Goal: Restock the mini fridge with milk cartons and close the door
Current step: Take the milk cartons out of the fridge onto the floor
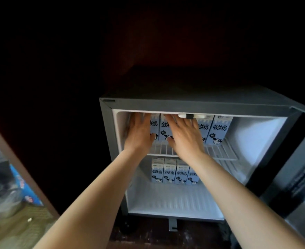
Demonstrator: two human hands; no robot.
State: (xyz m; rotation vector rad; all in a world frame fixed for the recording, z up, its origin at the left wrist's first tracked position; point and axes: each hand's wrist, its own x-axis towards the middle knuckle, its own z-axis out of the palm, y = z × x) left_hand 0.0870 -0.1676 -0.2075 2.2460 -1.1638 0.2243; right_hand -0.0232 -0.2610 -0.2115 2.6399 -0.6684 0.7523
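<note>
The grey mini fridge (106, 123) stands open, its door (295, 169) swung to the right. Several blue-and-white milk cartons (218, 130) stand in a row on the upper wire shelf (220, 151). Another row of cartons (169, 172) stands at the back of the lower compartment. My left hand (139, 132) lies flat with straight fingers against the leftmost upper cartons. My right hand (184, 135) does the same just right of it, fingers spread over the middle cartons. Both hands hide parts of those cartons.
The fridge sits in a dark cabinet recess. A wooden panel edge (22, 168) slants at the left, with a blue package (24, 187) and a clear bag behind it. The front of the lower fridge floor (175, 203) is bare white.
</note>
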